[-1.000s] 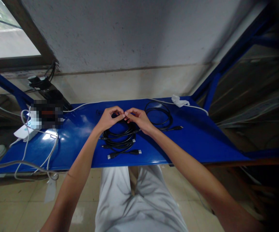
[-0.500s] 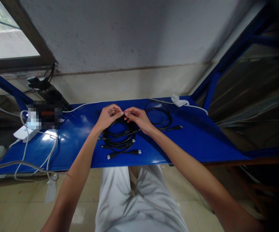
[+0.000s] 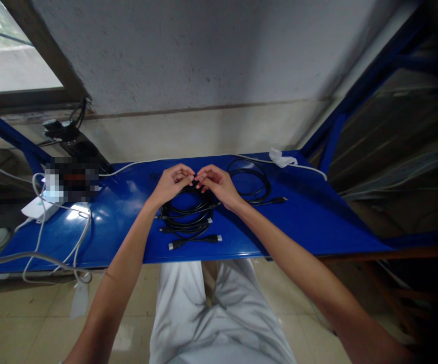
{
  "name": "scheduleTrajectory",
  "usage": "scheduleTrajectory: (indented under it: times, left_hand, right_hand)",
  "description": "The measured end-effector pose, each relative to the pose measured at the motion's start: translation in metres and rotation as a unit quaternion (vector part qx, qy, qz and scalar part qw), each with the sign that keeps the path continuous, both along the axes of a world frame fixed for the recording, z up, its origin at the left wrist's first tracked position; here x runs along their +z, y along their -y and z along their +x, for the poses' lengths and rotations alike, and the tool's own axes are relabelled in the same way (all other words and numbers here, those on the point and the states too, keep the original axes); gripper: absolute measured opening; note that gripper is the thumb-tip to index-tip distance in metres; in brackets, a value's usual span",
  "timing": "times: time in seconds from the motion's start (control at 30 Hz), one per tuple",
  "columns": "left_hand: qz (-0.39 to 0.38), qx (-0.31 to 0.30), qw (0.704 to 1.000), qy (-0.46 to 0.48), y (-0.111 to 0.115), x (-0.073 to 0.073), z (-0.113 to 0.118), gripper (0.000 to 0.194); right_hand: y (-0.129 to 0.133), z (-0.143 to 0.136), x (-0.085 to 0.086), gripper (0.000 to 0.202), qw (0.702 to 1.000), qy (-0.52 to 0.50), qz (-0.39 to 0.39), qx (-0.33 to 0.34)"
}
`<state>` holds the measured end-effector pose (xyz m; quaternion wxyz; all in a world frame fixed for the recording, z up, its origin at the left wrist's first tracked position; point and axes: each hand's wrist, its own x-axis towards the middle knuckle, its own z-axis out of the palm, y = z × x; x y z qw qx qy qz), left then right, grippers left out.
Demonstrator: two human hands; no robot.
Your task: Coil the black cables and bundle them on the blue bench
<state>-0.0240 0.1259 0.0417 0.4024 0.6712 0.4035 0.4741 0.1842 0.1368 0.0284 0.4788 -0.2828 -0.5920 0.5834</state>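
Several black cables lie coiled in a pile (image 3: 188,233) in front of me, with their plug ends toward the near edge. My left hand (image 3: 174,183) is over the far left of this pile, its thumb and fingertips brought together in a pinch. Facing it from the right, my right hand (image 3: 215,183) is also closed at the fingertips, a narrow gap from the left. Whatever the fingertips hold is too small and dark to make out. Right of my right hand lies another coiled black cable (image 3: 269,188), its plug pointing right.
The blue tabletop (image 3: 310,222) runs wide to both sides, with a wall behind. A crumpled piece of white plastic (image 3: 281,158) lies at the back right. White cords (image 3: 78,243) and a white power strip (image 3: 39,208) occupy the left, beside a black cylindrical object (image 3: 84,150).
The fingertips of my two hands have drawn slightly apart; before, they met above the coil. The cables lie where they were.
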Motion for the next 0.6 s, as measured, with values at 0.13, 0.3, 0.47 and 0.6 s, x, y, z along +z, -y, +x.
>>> scheduleTrajectory:
  times: [0.13, 0.3, 0.47, 0.6]
  left_hand:
    - [-0.014, -0.002, 0.999, 0.031, -0.0031, -0.0041, -0.0003, 0.028]
    - [-0.019, 0.0, 1.0, 0.023, -0.0054, -0.0076, -0.0014, 0.03]
    - [-0.022, -0.017, 1.0, 0.013, -0.001, -0.0019, -0.0011, 0.032]
    - [-0.028, -0.045, 0.999, 0.013, 0.0022, 0.0015, 0.0001, 0.033]
  right_hand:
    - [0.0018, 0.0012, 0.0011, 0.027, 0.999, 0.008, 0.019, 0.029]
    - [0.0, 0.0007, -0.0029, 0.034, 0.999, 0.02, 0.015, 0.031]
    - [-0.0043, 0.0002, -0.0059, 0.035, 1.0, 0.01, 0.022, 0.007]
    - [-0.0056, 0.0004, -0.0059, 0.037, 1.0, -0.008, 0.014, -0.012]
